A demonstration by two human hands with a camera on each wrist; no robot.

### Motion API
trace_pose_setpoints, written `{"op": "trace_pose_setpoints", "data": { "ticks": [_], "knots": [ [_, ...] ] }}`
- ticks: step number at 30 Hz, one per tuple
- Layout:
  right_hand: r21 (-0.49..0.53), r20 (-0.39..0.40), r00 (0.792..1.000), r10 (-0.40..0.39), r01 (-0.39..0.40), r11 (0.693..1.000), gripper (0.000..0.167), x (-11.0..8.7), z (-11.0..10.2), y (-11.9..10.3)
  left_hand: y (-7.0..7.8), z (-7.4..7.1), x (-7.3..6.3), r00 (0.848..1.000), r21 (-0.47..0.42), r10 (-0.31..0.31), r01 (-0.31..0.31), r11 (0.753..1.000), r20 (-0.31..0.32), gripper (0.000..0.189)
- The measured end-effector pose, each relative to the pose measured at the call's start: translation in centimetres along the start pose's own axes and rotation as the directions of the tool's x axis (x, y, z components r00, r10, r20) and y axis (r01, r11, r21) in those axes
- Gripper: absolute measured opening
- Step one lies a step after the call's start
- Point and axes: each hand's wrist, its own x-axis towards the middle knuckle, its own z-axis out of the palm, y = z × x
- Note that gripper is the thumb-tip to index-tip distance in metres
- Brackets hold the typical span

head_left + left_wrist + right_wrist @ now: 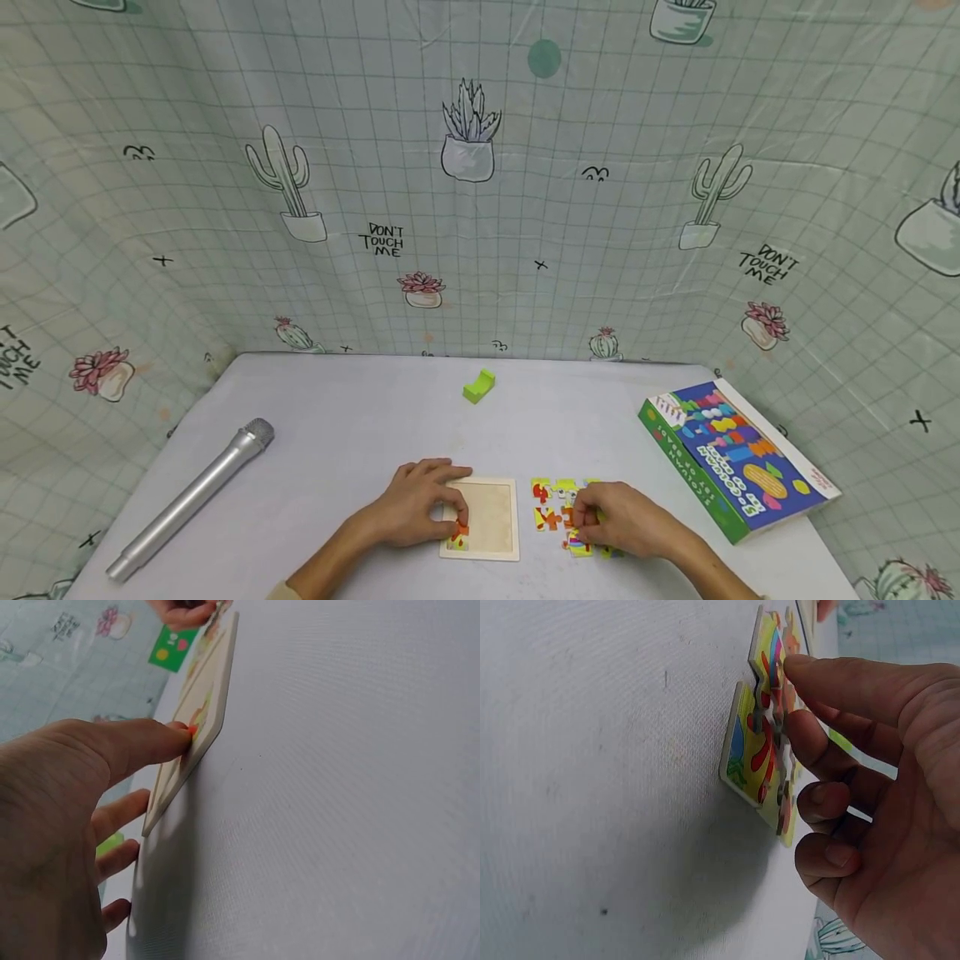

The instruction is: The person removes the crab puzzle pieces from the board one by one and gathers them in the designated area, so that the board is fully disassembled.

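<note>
A shallow wooden puzzle tray lies on the table with a red-and-yellow puzzle piece in its near left corner. My left hand reaches over the tray's left edge, thumb and index finger pinching that piece. In the left wrist view the thumb is against it, and the other fingers spread beyond the rim. Right of the tray, several loose jigsaw pieces lie grouped. My right hand is over them, thumb and index finger pinching at a piece with rainbow stripes; its fingers partly hide the group.
A silver microphone lies at the left. A green curved block sits toward the back. At the right stands a blue-and-green toy box. Patterned cloth hangs behind the table.
</note>
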Motion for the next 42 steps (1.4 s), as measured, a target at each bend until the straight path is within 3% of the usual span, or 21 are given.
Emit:
{"op": "trace_pose_setpoints", "data": {
  "ticks": [8,12,26,37,42],
  "knots": [
    [0.055,0.002,1.000,-0.023,0.022,0.998,0.011,0.8,0.8,-1.1,-0.1,-0.2,-0.1,1.000,-0.027,0.003,-0.003,1.000,0.028,0.012],
    [0.062,-0.001,0.999,-0.050,0.050,0.997,0.011,1.6,1.6,-2.2,-0.2,-0.3,-0.2,1.000,-0.029,-0.005,0.006,1.000,0.028,0.020],
    [-0.020,0.047,0.977,-0.208,0.209,0.978,0.006,5.0,4.4,-6.1,-0.6,-0.8,-0.4,0.997,-0.025,0.011,-0.009,1.000,0.075,0.036],
    [-0.089,0.094,0.977,-0.191,0.199,0.976,0.036,6.3,5.6,-8.4,-0.6,-0.8,-0.3,0.998,-0.026,-0.019,0.021,0.999,0.059,0.032],
    [-0.111,0.108,0.967,-0.230,0.242,0.964,0.041,6.6,5.8,-8.6,-0.6,-0.6,-0.1,0.998,-0.016,-0.025,0.026,1.000,0.057,0.037]
  ]
}}
